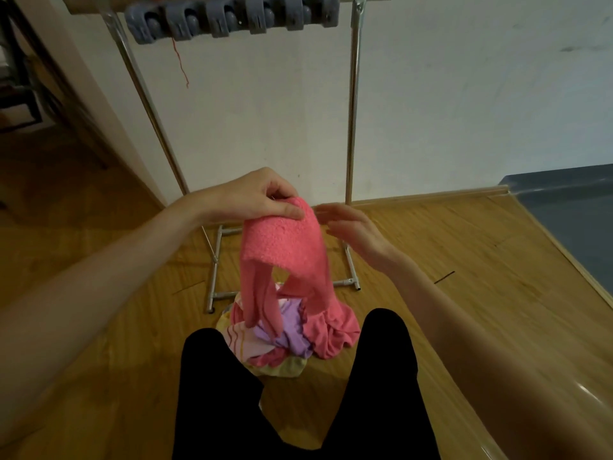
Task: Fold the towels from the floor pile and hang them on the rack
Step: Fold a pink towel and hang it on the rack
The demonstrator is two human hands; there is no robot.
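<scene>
Head view, towel direction: I see the pink towel (pixel 285 250) hanging with its long axis running top to bottom, from the centre of the frame down toward the pile; its top is bunched and rounded, and its lower ends trail downward in narrow strips.
Towel look: fluffy, coral-pink, draped double, with a gap between the hanging strips.
Towel place: centre of the frame, held in the air above the pile, in front of the rack's base.
Left hand: my left hand (pixel 258 197) comes in from the left and pinches the top of the pink towel, thumb on the near side, fingers curled over the top.
Right hand: my right hand (pixel 351 227) sits just right of the towel's top, fingers straight and spread, holding nothing; I cannot tell whether the fingertips touch the cloth.
Pile: the pile (pixel 292 336) lies on the floor at lower centre, a crumple of pink, lilac, striped and pale yellow cloth, between my legs (pixel 298 400) in black.
Rack: the rack (pixel 353 104) stands against the white wall, two metal uprights rising to the top edge, its base frame on the floor behind the pile.
Clips: a row of grey clips (pixel 229 19) hangs along the top bar at upper centre.
Floor: wooden floor (pixel 464 260).
</scene>
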